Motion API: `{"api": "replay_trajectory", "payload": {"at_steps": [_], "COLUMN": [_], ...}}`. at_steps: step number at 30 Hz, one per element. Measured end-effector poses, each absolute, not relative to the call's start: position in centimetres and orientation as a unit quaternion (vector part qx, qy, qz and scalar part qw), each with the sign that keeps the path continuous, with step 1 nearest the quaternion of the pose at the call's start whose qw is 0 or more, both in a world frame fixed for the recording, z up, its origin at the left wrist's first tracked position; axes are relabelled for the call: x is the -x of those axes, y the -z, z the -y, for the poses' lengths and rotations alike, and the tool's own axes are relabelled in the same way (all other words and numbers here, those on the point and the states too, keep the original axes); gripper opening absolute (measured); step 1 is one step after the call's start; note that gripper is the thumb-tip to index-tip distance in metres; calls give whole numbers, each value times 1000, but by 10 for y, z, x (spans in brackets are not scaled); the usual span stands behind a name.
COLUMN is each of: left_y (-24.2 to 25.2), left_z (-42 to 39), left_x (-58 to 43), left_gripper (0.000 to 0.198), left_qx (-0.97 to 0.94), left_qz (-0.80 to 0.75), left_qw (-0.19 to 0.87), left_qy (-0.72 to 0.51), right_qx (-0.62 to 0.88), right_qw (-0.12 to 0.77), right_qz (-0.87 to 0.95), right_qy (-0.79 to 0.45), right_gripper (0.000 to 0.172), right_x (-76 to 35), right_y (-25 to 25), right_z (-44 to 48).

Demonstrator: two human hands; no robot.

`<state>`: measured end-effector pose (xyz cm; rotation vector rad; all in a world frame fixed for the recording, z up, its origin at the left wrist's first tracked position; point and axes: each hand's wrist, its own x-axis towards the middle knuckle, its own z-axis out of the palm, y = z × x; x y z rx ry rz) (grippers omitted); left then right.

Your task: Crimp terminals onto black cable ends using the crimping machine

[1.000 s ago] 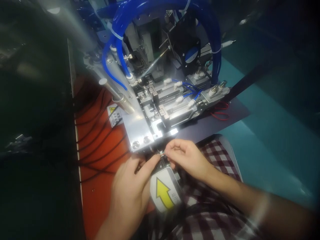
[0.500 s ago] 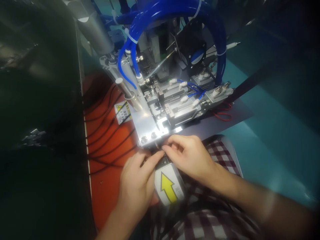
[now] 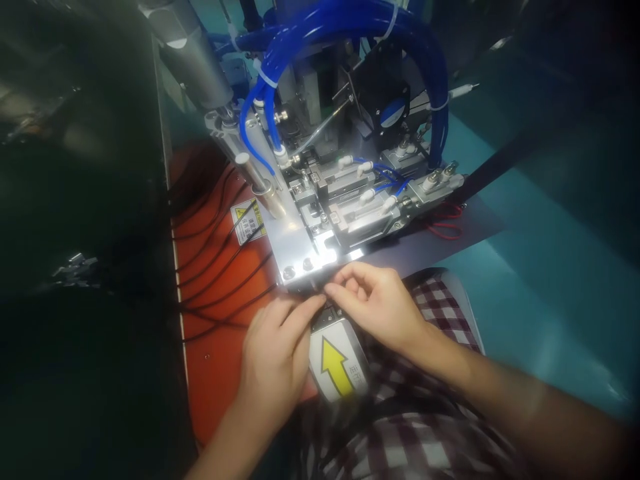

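Note:
Both hands meet at the front edge of a machine with a bright metal plate [image 3: 295,247]. My left hand [image 3: 280,347] has its thumb and fingers drawn together just under the plate's front corner. My right hand [image 3: 380,300] is closed in a pinch, its thumb tip close to the left thumb. Whatever sits between the fingertips is too small or hidden to make out. Below the fingers is a white block with a yellow arrow label [image 3: 337,367], partly covered by my left hand.
Thick blue air hoses [image 3: 350,23] arch over the machine's slides and cylinders [image 3: 365,217]. A silver cylinder [image 3: 197,63] rises at the back left. Black cables [image 3: 220,287] cross the orange base [image 3: 215,380], which bears a warning label [image 3: 247,221]. Red wires [image 3: 445,227] hang at the right.
Both hands stay at the same spot by the plate's front edge, with only slight finger movement. The whole view has shifted a little.

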<state>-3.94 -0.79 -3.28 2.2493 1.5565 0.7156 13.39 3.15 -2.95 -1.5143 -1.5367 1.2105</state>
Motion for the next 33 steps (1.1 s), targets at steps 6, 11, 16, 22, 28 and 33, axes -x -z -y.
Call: {"api": "replay_trajectory", "payload": {"at_steps": [6, 11, 16, 22, 28, 33], "left_y": [33, 32, 32, 31, 32, 32], "left_z": [8, 8, 7, 8, 8, 7], "left_x": [37, 38, 37, 36, 37, 38], "left_gripper": [15, 15, 14, 14, 14, 16], "left_qx": [-762, -764, -758, -758, -760, -768], "left_qz": [-580, -578, -584, -584, -583, -573], "left_qw": [143, 143, 152, 152, 146, 144], "left_qy": [-248, -249, -249, -247, -246, -247], "right_qx": [581, 577, 568, 584, 585, 555], "right_qw": [307, 322, 353, 324, 321, 358], "right_qz": [669, 660, 557, 596, 664, 628], "right_qy": [-347, -359, -492, -447, -338, -413], "right_gripper": [13, 11, 10, 14, 14, 10], "right_x": [-130, -128, -136, -138, -129, -129], "right_y": [24, 29, 37, 31, 29, 36], "right_z": [-28, -27, -27, -27, -25, -26]}}
